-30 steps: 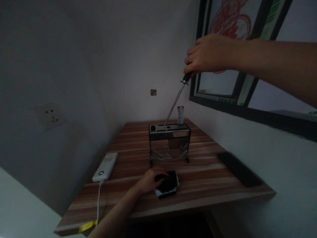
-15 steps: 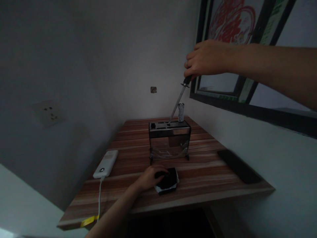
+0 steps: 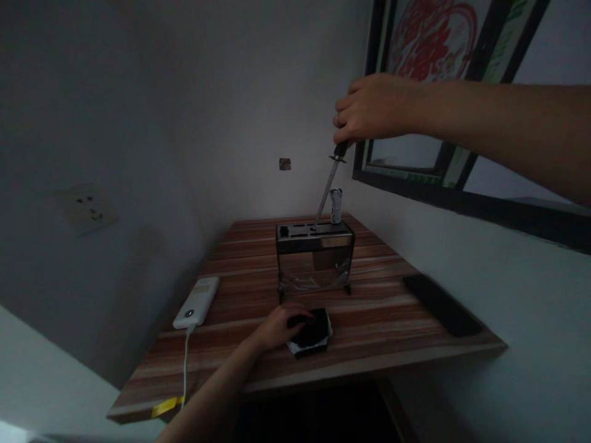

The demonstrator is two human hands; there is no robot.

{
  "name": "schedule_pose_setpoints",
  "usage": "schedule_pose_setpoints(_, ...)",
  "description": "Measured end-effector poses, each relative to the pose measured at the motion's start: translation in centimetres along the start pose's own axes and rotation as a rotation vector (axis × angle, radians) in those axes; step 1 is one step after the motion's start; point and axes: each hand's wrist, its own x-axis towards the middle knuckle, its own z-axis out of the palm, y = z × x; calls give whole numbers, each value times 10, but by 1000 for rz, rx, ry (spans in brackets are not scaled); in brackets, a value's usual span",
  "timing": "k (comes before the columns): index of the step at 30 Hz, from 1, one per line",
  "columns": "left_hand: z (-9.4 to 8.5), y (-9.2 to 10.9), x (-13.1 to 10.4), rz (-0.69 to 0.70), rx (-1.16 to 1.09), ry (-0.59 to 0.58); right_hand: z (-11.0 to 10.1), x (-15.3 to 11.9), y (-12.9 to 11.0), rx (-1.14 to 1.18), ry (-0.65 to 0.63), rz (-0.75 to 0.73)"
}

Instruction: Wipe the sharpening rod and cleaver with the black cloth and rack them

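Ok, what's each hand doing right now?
Left hand: touching the black bundle; grip unclear.
Right hand: closed, holding the grey rod by its black handle.

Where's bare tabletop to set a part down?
Bare: between white device and slotted stand; between stand and black slab. Crowded: front centre, left hand on black item; stand top, with rod in right hand and silvery cylinder.

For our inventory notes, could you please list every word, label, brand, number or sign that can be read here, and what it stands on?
None can be read with certainty.
Green markings on the window frame: too blurred.
Red design on the window pane: no legible characters.
Faint label on the white device: too small.
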Motion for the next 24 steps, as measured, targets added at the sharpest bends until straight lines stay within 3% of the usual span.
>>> schedule_pose_setpoints(5,-1,2,0,0,5,-18,-6,19,0,-112,-235,11)
schedule_pose_setpoints(8,-1,0,0,-17,11,-4,-6,29,0,-111,-281,25)
schedule_pose_setpoints(17,-2,3,0,-25,30,-7,6,46,-1,-91,-255,34)
schedule_pose_setpoints(24,0,1,0,-8,20,-4,17,49,-14,-9,-166,8)
